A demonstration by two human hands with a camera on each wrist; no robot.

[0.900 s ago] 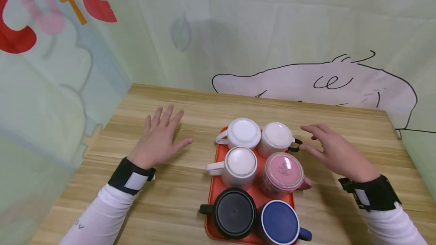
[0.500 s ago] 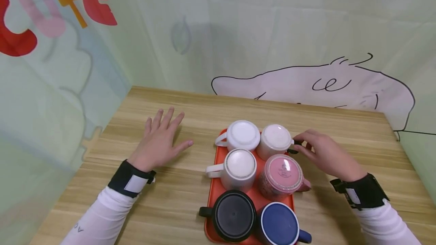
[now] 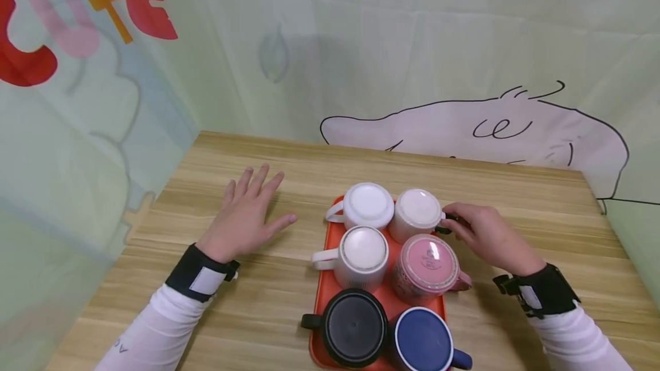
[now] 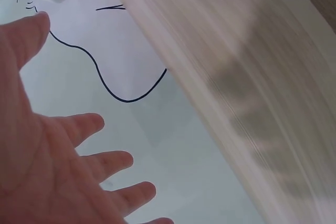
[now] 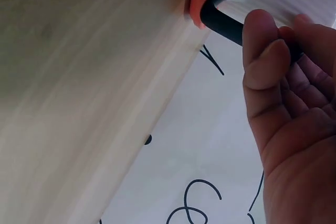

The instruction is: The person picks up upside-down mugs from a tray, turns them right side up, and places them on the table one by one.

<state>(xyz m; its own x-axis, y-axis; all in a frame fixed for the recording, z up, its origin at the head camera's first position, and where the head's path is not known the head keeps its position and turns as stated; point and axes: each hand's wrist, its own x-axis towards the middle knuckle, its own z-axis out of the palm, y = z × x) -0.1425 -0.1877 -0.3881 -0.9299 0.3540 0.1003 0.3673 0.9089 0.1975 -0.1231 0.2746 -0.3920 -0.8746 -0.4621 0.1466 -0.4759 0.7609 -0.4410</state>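
Observation:
My right hand [image 3: 497,239] pinches the black handle [image 5: 226,20] of a white mug [image 3: 417,210] that stands upside down at the back right of a red tray [image 3: 322,296]. In the right wrist view the thumb and fingers close round that handle. Beside this mug, at the back left, is another upturned white mug [image 3: 368,205]. A pink mug [image 3: 429,262] sits just in front of the one I hold. To the left of the tray my left hand [image 3: 243,219] is spread over the table, holding nothing; the left wrist view shows its fingers apart.
A white ribbed mug [image 3: 361,256], a black mug [image 3: 354,325] and a blue mug [image 3: 424,336] fill the rest of the tray, handles pointing outward. The wooden table [image 3: 268,314] ends at a printed cloth backdrop [image 3: 412,44] behind and at the left.
My right hand has moved left to the mug's black handle and taken hold of it. The left hand has shifted only slightly. The mugs remain in place on the tray.

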